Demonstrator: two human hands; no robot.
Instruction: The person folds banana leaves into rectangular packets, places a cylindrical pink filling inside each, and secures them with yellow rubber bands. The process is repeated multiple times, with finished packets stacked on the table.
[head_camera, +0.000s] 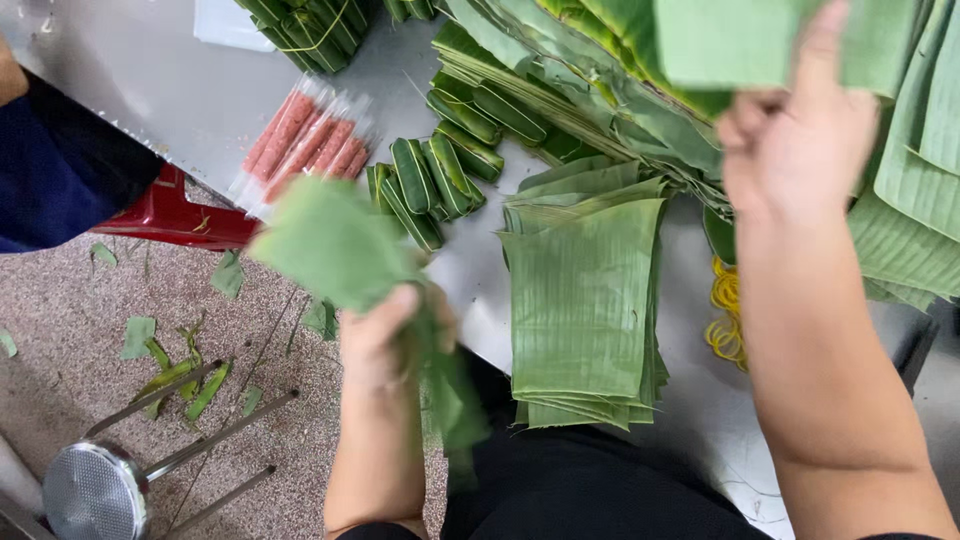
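Head view: hands (385, 335) gripping banana leaves (335, 240)

Near your left hand (385, 335), clear plastic packs of pink meat sticks (305, 140) lie slanted on the grey metal table (150, 80). Just right of them sit small leaf-wrapped bundles (425, 185), dark green and oblong, with more at the table's far edge. You have no labels, signs or screens here.

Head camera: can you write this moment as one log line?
left hand: holds leaf piece | right hand: grips leaf | table: leaf stack
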